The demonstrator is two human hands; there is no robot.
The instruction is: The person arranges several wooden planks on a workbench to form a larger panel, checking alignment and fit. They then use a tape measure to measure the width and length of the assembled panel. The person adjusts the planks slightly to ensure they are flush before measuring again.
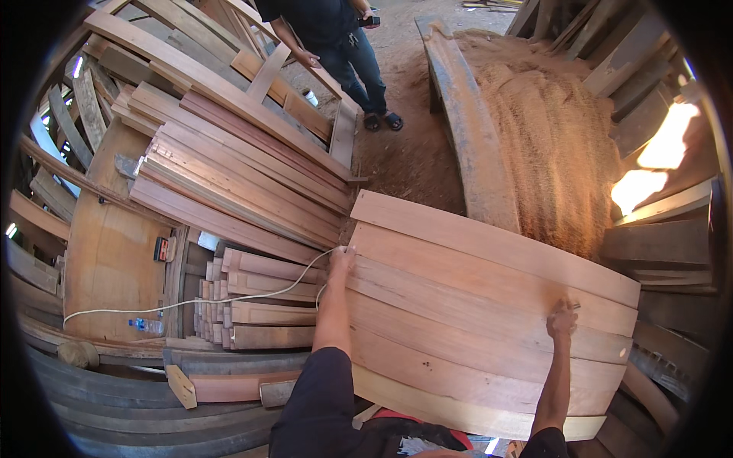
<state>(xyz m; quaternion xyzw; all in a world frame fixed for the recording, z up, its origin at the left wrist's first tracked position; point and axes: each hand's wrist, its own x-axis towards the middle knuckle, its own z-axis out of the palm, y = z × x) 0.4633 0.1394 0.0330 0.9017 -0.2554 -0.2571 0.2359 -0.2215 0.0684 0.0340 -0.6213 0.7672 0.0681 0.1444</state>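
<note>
Several reddish-brown wooden boards (473, 305) lie side by side in front of me, with a paler board (473, 401) nearest my body. At their left end, my left hand (343, 260) is closed over the edge of one board. A thin pale cord (191, 302) runs from the far left up to that hand and loops beside it; whether the fingers also hold the cord is unclear. My right hand (563, 317) rests over the right part of the boards with bent fingers. A small dark tip sticks out of it, too small to name.
Stacked planks (237, 172) fill the left, beside shorter pieces (267, 290). A plastic bottle (146, 326) lies on a wooden panel (114, 259). Beyond the boards, a long dusty beam (477, 153) borders a sawdust heap (542, 130). Another person (347, 61) stands at the back.
</note>
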